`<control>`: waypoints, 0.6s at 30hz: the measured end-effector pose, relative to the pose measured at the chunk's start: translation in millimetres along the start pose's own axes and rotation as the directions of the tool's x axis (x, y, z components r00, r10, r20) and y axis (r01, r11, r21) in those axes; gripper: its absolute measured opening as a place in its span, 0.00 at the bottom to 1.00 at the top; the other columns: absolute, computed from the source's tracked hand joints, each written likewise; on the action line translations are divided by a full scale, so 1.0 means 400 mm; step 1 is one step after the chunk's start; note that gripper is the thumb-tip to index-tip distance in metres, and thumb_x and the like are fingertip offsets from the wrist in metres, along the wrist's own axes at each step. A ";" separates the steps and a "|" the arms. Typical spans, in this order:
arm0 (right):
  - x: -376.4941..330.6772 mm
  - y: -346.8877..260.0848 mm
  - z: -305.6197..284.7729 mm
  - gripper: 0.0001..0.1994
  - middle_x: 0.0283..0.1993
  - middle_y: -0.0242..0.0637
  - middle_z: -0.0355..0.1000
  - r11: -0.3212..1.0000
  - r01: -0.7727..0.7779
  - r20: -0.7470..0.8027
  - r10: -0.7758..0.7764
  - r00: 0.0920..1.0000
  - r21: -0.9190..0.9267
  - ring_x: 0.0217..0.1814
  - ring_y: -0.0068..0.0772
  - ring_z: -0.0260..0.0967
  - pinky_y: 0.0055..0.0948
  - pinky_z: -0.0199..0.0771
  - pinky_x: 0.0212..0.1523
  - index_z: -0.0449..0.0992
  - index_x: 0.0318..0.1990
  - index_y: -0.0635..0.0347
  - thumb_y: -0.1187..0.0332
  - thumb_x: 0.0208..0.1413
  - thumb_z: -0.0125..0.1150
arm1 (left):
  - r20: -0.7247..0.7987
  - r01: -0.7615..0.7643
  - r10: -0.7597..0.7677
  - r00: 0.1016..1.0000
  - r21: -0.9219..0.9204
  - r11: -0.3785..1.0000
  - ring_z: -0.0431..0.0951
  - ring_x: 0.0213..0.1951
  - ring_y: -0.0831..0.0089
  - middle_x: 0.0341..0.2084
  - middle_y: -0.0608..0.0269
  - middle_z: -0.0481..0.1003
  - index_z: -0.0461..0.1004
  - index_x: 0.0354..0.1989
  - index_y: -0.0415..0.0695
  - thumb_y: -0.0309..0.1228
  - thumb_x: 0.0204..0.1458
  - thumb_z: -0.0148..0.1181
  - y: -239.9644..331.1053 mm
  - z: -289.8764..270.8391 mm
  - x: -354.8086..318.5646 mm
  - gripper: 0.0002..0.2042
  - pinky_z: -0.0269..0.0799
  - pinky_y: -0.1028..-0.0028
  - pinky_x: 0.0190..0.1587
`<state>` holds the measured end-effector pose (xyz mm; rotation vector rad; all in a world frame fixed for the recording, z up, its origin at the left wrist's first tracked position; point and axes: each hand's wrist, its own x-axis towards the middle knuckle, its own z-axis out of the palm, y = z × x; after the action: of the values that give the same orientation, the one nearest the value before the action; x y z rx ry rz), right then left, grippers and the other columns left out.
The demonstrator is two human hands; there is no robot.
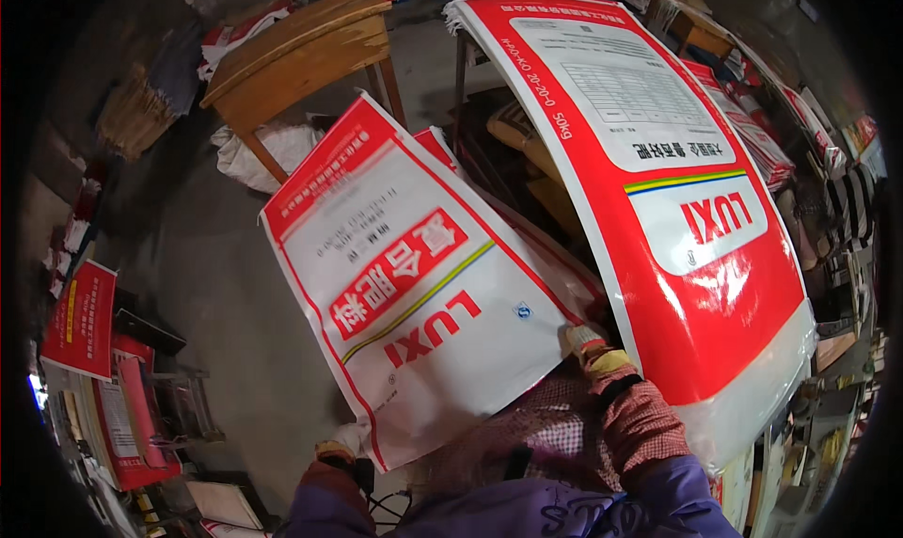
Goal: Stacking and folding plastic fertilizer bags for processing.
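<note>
While both hands (340, 440) (596, 352) close on its near corners | held sack (420, 298): flat, white, red-bordered, yellow-and-blue stripe

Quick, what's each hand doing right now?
Left hand: closed, holding the mostly white sack near one corner.
Right hand: closed, holding the same sack's other side.

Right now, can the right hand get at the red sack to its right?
Likely yes: the right hand is close to the red sack, nothing visibly between them, though it's holding the white sack.
</note>
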<state>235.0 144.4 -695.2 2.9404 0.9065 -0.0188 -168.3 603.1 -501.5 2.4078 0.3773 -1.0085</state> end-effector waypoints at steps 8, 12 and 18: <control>0.063 -0.036 -0.203 0.19 0.29 0.48 0.70 0.962 -0.125 0.168 0.085 0.982 0.243 0.30 0.52 0.69 0.45 0.66 0.28 0.71 0.37 0.65 0.54 0.52 0.49 | -0.568 0.008 -0.041 0.822 -0.060 0.998 0.75 0.31 0.57 0.26 0.52 0.75 0.75 0.27 0.42 0.36 0.49 0.49 -0.050 0.012 0.131 0.12 0.70 0.64 0.37; 0.077 -0.055 -0.337 0.18 0.33 0.47 0.70 0.911 -0.245 0.253 0.164 0.953 0.332 0.33 0.50 0.69 0.43 0.67 0.32 0.71 0.39 0.64 0.56 0.52 0.51 | -0.382 0.223 -0.686 0.619 -0.752 0.620 0.75 0.30 0.55 0.24 0.48 0.75 0.74 0.27 0.39 0.41 0.48 0.50 0.215 -0.127 0.132 0.16 0.70 0.62 0.36; 0.057 -0.148 -0.588 0.17 0.40 0.45 0.69 0.792 -0.426 0.372 0.272 0.888 0.438 0.37 0.48 0.68 0.40 0.67 0.38 0.71 0.42 0.63 0.58 0.51 0.53 | -0.230 0.595 -0.788 0.570 -0.545 0.590 0.74 0.39 0.47 0.33 0.44 0.73 0.70 0.40 0.43 0.38 0.51 0.46 0.225 -0.062 0.160 0.14 0.71 0.60 0.40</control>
<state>218.9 221.4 -464.6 3.3963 0.3233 -0.7707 -70.9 545.0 -502.3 2.0459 1.6866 -0.5141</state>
